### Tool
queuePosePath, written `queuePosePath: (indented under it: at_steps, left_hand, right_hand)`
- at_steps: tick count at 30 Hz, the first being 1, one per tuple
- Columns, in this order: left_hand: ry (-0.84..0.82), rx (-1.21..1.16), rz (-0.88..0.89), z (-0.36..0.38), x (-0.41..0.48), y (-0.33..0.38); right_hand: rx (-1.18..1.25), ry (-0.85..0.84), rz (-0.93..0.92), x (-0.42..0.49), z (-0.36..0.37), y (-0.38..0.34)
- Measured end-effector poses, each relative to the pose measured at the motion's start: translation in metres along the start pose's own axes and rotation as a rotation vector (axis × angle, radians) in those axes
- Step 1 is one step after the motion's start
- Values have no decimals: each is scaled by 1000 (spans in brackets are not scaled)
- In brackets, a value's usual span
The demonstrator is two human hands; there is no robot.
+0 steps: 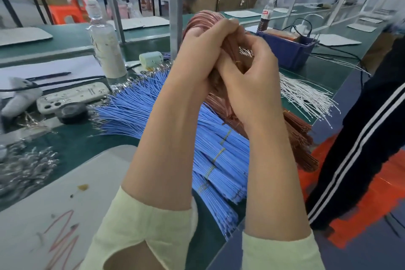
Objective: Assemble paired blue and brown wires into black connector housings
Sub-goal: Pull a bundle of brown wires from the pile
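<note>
Fingers (221,26) of the left hand (197,55) curl over the top of a bundle of brown wires (202,21), gripping it where it bends into a loop above the knuckles. The right hand (254,81) is pressed against the left and also grips the bundle, its fingers (260,45) curled round the strands from the right side. Between the two sets of fingers a cluster of silvery wire tips (246,51) shows, lying in the hollow under the right forefinger. The bundle is held up off the table, and its lower length hangs behind both wrists. Directly below the hands a broad sheaf of blue wires (219,155) lies flat on the green table (76,144), fanning out to the left. More brown strands (300,138) rest just right of the blue ones, at the table's edge. Farther right a spray of white wires (306,92) spreads over the same edge. Behind them sits a blue bin (289,52), with a dark drink bottle (266,17) beyond it. On the left stand a clear plastic bottle (105,46), a pale phone case (72,96) and a black roll of tape (72,112). A blurred heap of silvery metal pieces (24,166) lies at the far left, beside a pale mat (65,193). A person in dark striped trousers (361,138) stands at the right.
</note>
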State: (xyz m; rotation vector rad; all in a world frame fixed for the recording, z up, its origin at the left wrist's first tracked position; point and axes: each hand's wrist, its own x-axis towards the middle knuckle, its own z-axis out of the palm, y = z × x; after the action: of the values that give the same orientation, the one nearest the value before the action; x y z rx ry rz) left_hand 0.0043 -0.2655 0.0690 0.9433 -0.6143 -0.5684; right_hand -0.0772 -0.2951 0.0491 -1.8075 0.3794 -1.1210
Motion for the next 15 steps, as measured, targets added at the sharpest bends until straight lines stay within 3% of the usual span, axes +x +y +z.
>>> queuePosePath:
  at_steps: [3, 6, 8, 10, 13, 15]
  left_hand:
    - [-130, -324, -173, -13, 2, 7]
    - [116, -572, -335, -37, 11, -1]
    - [160, -667, -411, -49, 8, -9]
    - [138, -695, -446, -54, 5, -7]
    - [93, -414, -345, -47, 4, 9]
    - [45, -234, -220, -37, 1, 22]
  right_hand:
    - [-9, -90, -37, -10, 1, -7]
    - [-295, -416, 49, -22, -8, -1]
    - [-373, -581, 186, -25, -14, 4]
    - [-234, -515, 322, -20, -8, 16]
    - [-155, -258, 504, -5, 17, 49]
    - [8, -229, 619, -2, 33, 64]
